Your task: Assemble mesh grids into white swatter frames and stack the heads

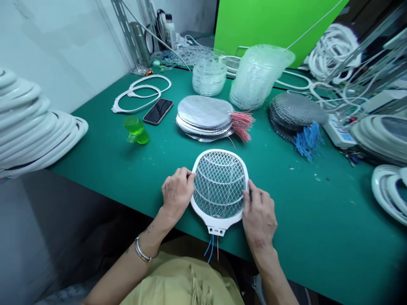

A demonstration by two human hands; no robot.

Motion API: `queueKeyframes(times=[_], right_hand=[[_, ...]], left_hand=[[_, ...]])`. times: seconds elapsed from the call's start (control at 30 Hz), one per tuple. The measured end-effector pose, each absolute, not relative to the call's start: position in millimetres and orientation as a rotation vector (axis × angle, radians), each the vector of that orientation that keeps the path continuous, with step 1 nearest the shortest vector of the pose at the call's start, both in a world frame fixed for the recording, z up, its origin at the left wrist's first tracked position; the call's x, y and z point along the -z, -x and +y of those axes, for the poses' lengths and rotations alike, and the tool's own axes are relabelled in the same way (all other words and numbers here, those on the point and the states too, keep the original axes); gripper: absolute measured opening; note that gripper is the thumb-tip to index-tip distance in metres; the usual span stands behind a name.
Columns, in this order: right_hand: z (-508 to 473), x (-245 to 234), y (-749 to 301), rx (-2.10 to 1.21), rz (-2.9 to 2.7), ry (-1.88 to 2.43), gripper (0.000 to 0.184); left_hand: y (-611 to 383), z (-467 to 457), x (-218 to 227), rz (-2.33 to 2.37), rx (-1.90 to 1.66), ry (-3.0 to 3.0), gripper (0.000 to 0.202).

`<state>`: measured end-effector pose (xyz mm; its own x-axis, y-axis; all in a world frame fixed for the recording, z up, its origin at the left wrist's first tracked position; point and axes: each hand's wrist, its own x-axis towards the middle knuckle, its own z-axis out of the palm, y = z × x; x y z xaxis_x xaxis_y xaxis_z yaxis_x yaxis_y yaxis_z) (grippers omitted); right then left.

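Flat on the green table, near its front edge, lies a mosquito swatter head with a white frame and metal mesh. Blue wires and a red wire hang from its neck, past the table edge. My left hand grips the frame's left rim, thumb on top. On the opposite rim, my right hand is closed with its thumb on the frame and fingers along the outer side. Just beyond the swatter head sits a stack of silver mesh sheets with red wires.
Dark mesh sheets with blue wires lie to the right. A green tape roll, a phone and white frames stand left. Clear plastic grids are behind. Tall frame stacks border the left; more frames lie right.
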<state>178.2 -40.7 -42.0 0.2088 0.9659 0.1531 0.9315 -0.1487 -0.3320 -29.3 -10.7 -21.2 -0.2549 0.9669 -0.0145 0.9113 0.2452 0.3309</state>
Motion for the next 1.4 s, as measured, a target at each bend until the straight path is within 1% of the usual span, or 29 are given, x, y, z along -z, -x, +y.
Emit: queueKeyframes(times=[0.1,0.2,0.3,0.33,0.37,0.43,0.47,0.5,0.53,0.67,0.8,0.9,0.97,1.03,1.1,1.23,1.4], right_hand=[[-38.0,52.1,-181.2,-0.129,-2.010,1.928,0.052],[-32.6,58.2,-192.6,-0.255,-2.147,1.695,0.054],[-29.6,56.7,-204.1,-0.425,-2.250,1.628,0.057],[-29.3,54.6,-207.1,-0.457,-2.295,1.638,0.063],[-29.1,52.0,-209.8,-0.474,-2.348,1.650,0.074],[-28.7,46.3,-214.2,-0.482,-2.462,1.655,0.099],[-28.2,43.7,-216.0,-0.485,-2.511,1.648,0.108],[-27.4,41.5,-217.3,-0.491,-2.552,1.636,0.113],[-26.5,40.1,-218.2,-0.498,-2.584,1.629,0.115],[-22.6,41.3,-217.4,-0.435,-2.629,1.640,0.117],[-21.6,46.3,-215.7,-0.356,-2.650,1.610,0.116],[-22.7,44.2,-216.5,-0.347,-2.680,1.633,0.114],[-22.0,39.8,-215.7,-0.282,-2.685,1.660,0.113],[-19.0,35.3,-212.3,-0.167,-2.664,1.651,0.119],[-14.3,33.3,-206.9,-0.122,-2.682,1.567,0.125],[-6.1,37.6,-197.6,-0.328,-2.816,1.406,0.124],[-4.3,37.9,-195.5,-0.454,-2.843,1.500,0.124]], left_hand=[[28.5,-11.2,33.1,2.205,-0.482,-2.037,0.034],[40.6,-6.4,37.9,1.827,-0.467,-2.290,0.046],[62.0,0.5,32.1,1.474,-0.347,-2.285,0.048],[69.3,2.6,29.0,1.373,-0.304,-2.268,0.052],[75.9,4.5,25.9,1.278,-0.260,-2.260,0.062],[85.8,7.7,21.1,1.138,-0.172,-2.285,0.096],[88.7,9.0,19.6,1.095,-0.134,-2.312,0.109],[90.4,10.1,18.6,1.068,-0.103,-2.343,0.117],[90.8,11.0,18.0,1.056,-0.077,-2.370,0.119],[85.1,11.9,16.6,1.110,-0.013,-2.397,0.117],[79.8,10.7,14.6,1.161,0.050,-2.362,0.119],[81.0,9.9,13.7,1.157,0.052,-2.360,0.117],[83.3,10.0,13.6,1.145,0.032,-2.371,0.116],[85.9,10.9,14.2,1.127,0.005,-2.394,0.116],[87.7,12.1,15.6,1.107,-0.015,-2.418,0.114],[86.8,13.3,20.0,1.076,-0.027,-2.437,0.112],[90.8,12.6,12.0,1.034,-0.054,-2.434,0.114]])
